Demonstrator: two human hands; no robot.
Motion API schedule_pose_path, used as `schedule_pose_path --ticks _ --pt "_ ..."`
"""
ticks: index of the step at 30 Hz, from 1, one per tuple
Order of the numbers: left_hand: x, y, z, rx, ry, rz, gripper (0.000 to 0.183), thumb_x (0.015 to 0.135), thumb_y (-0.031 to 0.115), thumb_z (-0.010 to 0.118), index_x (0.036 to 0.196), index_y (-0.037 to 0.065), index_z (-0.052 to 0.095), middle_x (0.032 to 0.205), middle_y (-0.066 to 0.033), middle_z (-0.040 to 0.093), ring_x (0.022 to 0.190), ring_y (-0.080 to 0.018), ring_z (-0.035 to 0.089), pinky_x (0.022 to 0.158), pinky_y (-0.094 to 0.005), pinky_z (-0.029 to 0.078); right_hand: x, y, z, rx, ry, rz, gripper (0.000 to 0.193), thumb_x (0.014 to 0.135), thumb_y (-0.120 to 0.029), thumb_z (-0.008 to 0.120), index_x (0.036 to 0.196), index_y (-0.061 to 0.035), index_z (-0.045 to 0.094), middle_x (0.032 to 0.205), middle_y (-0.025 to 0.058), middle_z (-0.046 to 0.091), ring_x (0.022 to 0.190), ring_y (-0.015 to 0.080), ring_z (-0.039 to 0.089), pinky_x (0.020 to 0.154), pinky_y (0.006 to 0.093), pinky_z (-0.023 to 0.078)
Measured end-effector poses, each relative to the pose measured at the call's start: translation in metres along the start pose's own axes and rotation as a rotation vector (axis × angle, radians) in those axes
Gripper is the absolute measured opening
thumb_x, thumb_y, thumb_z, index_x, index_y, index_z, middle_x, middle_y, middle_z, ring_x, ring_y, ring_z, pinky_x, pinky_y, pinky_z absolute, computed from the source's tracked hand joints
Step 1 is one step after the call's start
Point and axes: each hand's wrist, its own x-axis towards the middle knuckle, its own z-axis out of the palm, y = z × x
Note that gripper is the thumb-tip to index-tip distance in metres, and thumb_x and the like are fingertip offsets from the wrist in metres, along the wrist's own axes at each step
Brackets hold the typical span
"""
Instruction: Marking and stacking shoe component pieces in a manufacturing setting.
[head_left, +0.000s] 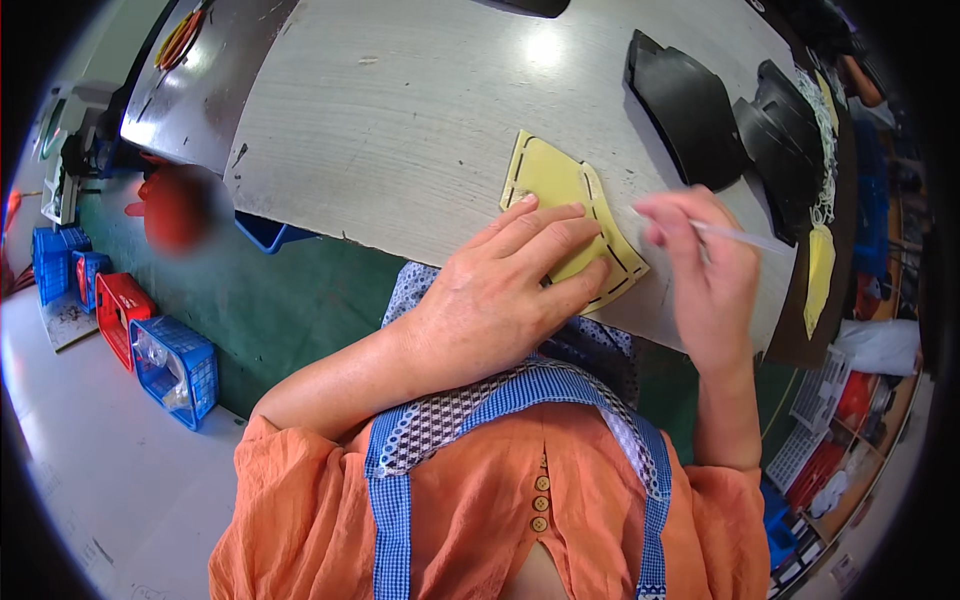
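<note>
A yellow flat template [547, 168] with dark slots along its edges lies near the front edge of the table. My left hand [515, 265] rests flat on it with fingers stretched out, covering its lower left part. Just right of the template, my right hand [712, 265] is closed around a slim, pale pen [748, 237]. The pen's back end points to the right, and its tip sits a little apart from the template's right edge. Whatever mark the tip may make is too small to tell.
Curved black pieces [690, 110] lie on the table [380, 130] at the far right. Beside them hang white strings [829, 150] and a yellow strip [820, 275]. Blue baskets [178, 370] and a red basket [122, 312] stand on the floor at left.
</note>
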Motion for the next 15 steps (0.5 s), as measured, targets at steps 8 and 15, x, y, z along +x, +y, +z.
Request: schedule_pose_path --ticks 8,15 --pt "-0.001 0.002 0.003 0.037 0.027 -0.016 0.031 0.086 0.019 0.078 0.116 0.016 0.073 0.13 -0.0102 0.063 0.127 -0.0305 0.062 0.108 -0.0515 0.05 -0.022 -0.003 -0.016 -0.17 -0.223 0.11 0.021 0.103 -0.016 0.061 0.093 0.0005 0.069 0.078 0.0106 0.062 0.068 0.0228 0.06 0.064 0.0338 0.046" --pt "0.008 -0.007 -0.003 -0.021 0.034 0.008 0.031 0.084 0.02 0.079 0.113 0.015 0.073 0.132 -0.0092 0.063 0.125 -0.0293 0.061 0.103 -0.0493 0.052 -0.032 0.003 -0.01 -0.213 -0.221 -0.166 0.017 0.1 -0.014 0.064 0.092 -0.0002 0.068 0.083 0.0135 0.065 0.075 0.0308 0.065 0.065 0.0395 0.049"
